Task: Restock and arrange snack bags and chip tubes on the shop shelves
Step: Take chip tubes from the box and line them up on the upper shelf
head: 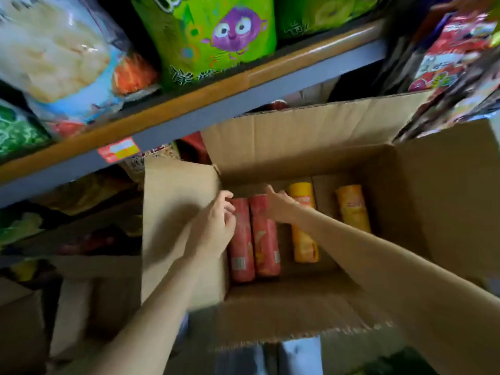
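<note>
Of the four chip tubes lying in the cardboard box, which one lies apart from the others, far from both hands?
The yellow chip tube on the far right, near the box's right wall. The other yellow tube lies beside the two red tubes, close to the right hand.

4 tubes point(266, 239) in box point(446, 201), below shelf point(243, 96) w/ bags point(208, 36).

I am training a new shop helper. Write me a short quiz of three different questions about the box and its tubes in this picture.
1. How many chip tubes lie in the cardboard box, counting red tubes and yellow tubes?
2. True or false: the green snack bag stands on the shelf above the box.
3. Which hand reaches nearer the yellow tubes: A) left hand B) right hand?

Key: 1. four; 2. true; 3. B
</note>
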`<move>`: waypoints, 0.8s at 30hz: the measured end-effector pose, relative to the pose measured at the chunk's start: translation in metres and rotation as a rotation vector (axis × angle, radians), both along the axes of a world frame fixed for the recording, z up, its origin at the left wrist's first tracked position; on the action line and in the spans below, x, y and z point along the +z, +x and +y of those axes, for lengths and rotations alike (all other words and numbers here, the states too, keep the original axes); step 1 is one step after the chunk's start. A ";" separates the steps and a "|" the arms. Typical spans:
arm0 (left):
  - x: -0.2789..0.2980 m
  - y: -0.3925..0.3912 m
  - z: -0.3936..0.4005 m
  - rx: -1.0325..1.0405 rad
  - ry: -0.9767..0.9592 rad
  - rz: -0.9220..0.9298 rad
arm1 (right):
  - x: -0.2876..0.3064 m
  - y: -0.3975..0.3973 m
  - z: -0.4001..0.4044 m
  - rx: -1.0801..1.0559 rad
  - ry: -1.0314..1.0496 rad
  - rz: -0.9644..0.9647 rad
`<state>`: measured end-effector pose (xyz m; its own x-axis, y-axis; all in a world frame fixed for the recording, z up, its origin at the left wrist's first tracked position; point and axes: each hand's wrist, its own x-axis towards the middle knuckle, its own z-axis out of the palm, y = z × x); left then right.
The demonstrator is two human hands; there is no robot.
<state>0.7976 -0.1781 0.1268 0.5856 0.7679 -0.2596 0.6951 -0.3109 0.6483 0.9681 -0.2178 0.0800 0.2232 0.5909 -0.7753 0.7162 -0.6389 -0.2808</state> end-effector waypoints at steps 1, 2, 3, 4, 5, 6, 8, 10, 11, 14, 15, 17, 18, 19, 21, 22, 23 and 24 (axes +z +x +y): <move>-0.002 0.002 0.003 0.046 0.063 -0.046 | -0.023 -0.007 0.007 -0.028 0.001 0.019; -0.004 0.003 0.005 0.079 0.111 -0.070 | -0.043 -0.015 0.011 -0.046 0.005 0.036; -0.006 0.005 0.006 0.095 0.146 -0.086 | -0.063 -0.022 0.015 -0.076 0.012 0.041; -0.012 0.007 0.008 0.101 0.161 -0.100 | -0.079 -0.026 0.016 -0.121 0.014 0.050; -0.016 0.010 0.009 0.107 0.161 -0.123 | -0.088 -0.030 0.014 -0.208 0.018 0.047; -0.021 0.013 0.010 0.117 0.154 -0.152 | -0.095 -0.032 0.014 -0.302 0.018 0.040; -0.027 0.014 0.010 0.147 0.155 -0.200 | -0.100 -0.029 0.010 -0.436 0.068 0.067; -0.026 0.009 0.001 0.171 0.153 -0.209 | -0.087 -0.025 0.004 -0.460 0.106 0.084; -0.024 0.006 -0.004 0.177 0.137 -0.204 | -0.078 -0.021 0.001 -0.470 0.144 0.082; -0.013 0.002 -0.017 0.187 -0.040 -0.124 | -0.033 -0.006 -0.001 -0.513 0.267 0.148; -0.007 0.003 -0.020 0.196 -0.159 -0.098 | -0.016 0.000 -0.002 -0.546 0.307 0.193; 0.006 0.007 -0.024 0.243 -0.456 -0.117 | 0.018 0.011 -0.002 -0.635 0.372 0.322; 0.016 0.009 -0.027 0.257 -0.568 -0.143 | 0.036 0.015 -0.002 -0.682 0.418 0.404; 0.027 0.010 -0.029 0.266 -0.655 -0.176 | 0.055 0.018 -0.002 -0.721 0.463 0.510; 0.053 0.009 -0.030 0.302 -0.788 -0.254 | 0.096 0.020 -0.001 -0.731 0.511 0.683; 0.068 0.006 -0.029 0.311 -0.833 -0.291 | 0.117 0.018 -0.002 -0.699 0.514 0.743; 0.085 0.002 -0.028 0.296 -0.864 -0.322 | 0.139 0.015 -0.002 -0.669 0.521 0.797; 0.102 -0.002 -0.026 0.260 -0.888 -0.346 | 0.158 0.011 0.001 -0.625 0.536 0.826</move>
<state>0.7957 -0.2041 0.2286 0.5789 0.4920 -0.6502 0.4011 0.5224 0.7524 0.9787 -0.2172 0.2377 0.1352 0.8524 -0.5050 -0.2077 -0.4740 -0.8557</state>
